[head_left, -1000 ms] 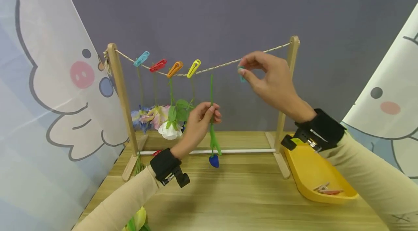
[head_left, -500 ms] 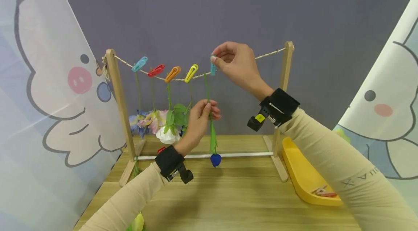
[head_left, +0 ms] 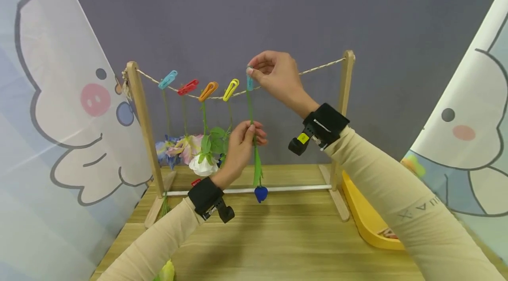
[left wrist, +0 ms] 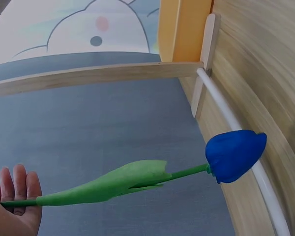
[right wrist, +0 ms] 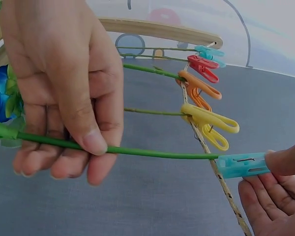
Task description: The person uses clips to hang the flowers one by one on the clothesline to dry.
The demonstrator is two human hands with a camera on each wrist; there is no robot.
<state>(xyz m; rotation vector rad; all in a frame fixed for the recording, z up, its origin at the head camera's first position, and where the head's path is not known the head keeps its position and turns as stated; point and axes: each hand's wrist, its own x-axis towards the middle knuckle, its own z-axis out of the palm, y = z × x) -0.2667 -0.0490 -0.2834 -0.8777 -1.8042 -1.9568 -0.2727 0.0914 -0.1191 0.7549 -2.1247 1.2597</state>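
A blue artificial tulip (left wrist: 235,156) hangs head down, its green stem pinched between thumb and fingers of my left hand (head_left: 241,143). My right hand (head_left: 280,79) pinches a light-blue clothespin (right wrist: 242,165) at the rope (head_left: 320,67). In the right wrist view, the stem's cut end meets the clothespin's tip where it crosses the rope. To the left, blue (head_left: 168,79), red (head_left: 188,87), orange (head_left: 208,91) and yellow (head_left: 231,90) clothespins hold other flower stems on that rope. A white flower (head_left: 203,165) and a pink flower (head_left: 192,146) hang among them.
Wooden posts (head_left: 343,91) carry the rope, with a white rod (head_left: 293,188) joining them low down. At right, a yellow tray (head_left: 367,223) with some clothespins stands partly behind my right sleeve. A yellow flower (head_left: 167,271) lies at the front left.
My right hand has moved left along the rope, bringing the light-blue clothespin to the top of the tulip stem. My left hand keeps its hold, nearly still.
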